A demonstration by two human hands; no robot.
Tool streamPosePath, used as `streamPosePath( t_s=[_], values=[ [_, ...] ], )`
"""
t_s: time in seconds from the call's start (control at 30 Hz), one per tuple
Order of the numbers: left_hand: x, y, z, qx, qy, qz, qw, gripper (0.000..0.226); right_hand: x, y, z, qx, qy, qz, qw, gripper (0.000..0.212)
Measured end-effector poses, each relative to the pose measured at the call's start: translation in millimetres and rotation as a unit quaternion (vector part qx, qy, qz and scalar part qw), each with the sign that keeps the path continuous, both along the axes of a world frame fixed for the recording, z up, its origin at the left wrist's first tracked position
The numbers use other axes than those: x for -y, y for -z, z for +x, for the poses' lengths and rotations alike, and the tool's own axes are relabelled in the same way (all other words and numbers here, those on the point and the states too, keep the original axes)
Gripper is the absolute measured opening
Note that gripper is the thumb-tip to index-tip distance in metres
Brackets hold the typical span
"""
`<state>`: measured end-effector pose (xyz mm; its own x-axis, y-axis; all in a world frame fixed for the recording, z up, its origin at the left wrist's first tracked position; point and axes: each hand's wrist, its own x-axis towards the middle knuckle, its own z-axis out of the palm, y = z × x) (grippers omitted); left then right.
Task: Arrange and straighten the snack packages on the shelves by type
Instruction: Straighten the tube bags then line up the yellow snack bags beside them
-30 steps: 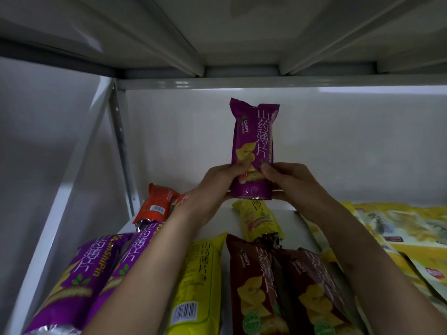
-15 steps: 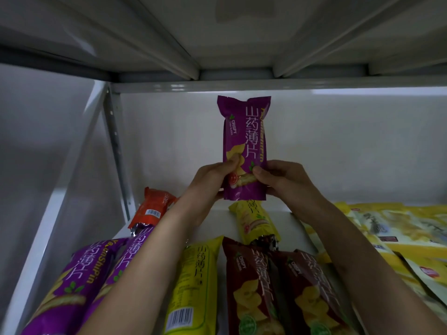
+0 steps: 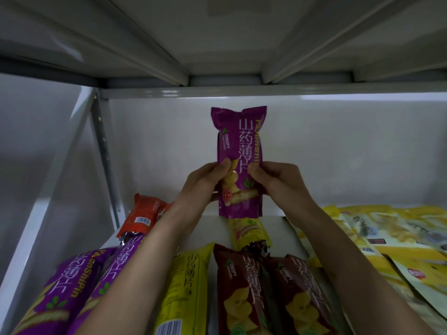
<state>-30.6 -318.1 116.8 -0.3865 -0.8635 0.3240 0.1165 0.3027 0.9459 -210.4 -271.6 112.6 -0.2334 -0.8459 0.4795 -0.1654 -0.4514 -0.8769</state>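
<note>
Far left: slanted white metal upright (image 3: pixel 102 151) bounding the white metal shelf (image 3: pixel 205 228). Lying flat at the front left, two glossy purple snack packets (image 3: pixel 72 286) printed "山药薄片" and "RunShiPin" in yellow. Behind them, an orange-red foil packet (image 3: pixel 145 217) showing a barcode. Next, a long yellow packet (image 3: pixel 186 293) with "山药薄片" and a barcode at its near end. Centre, raised upright above the shelf: a purple foil snack packet (image 3: pixel 238 163) reading "山药薄片" and "CRISPY", pinched at its lower half by left hand (image 3: pixel 203 184) and right hand (image 3: pixel 278 182), each grip closed on one side edge, thumbs in front. Under it, a small yellow packet (image 3: pixel 246 232) on bare shelf surface. Front, two dark red packets (image 3: pixel 263 298) marked "CRISPY". Far right, overlapping flat yellow bags (image 3: pixel 387 238), print unreadable.
</note>
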Motion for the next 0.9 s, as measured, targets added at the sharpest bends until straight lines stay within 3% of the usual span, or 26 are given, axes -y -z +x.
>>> streamPosePath(
  t_s=[0.13, 0.27, 0.5, 0.63, 0.73, 0.9],
  values=[
    [6, 2, 5, 0.008, -0.063, -0.063, 0.996, 0.034, -1, -2, 1, -0.010, -0.034, 0.024, 0.999, 0.021],
    [5, 1, 9, 0.033, -0.067, -0.087, 0.993, 0.029, -1, -4, 1, 0.001, -0.044, 0.014, 0.999, 0.038],
    [1, -3, 5, 0.023, 0.002, -0.010, 1.000, 0.038, 1, 0, -3, -0.064, 0.049, -0.022, 0.997, 0.047],
    [-1, -4, 7, -0.026, -0.002, -0.008, 1.000, 0.040, -4, -4, 1, -0.049, -0.012, 0.010, 0.999, 0.032],
    [0, -4, 10, -0.035, -0.010, -0.012, 0.999, 0.040, -7, -8, 2, -0.023, -0.047, 0.014, 0.999, 0.035],
    [-2, -5, 8, -0.010, 0.018, -0.003, 1.000, 0.040, -7, -10, 5, 0.005, 0.010, -0.026, 1.000, 0.030]
  ],
)
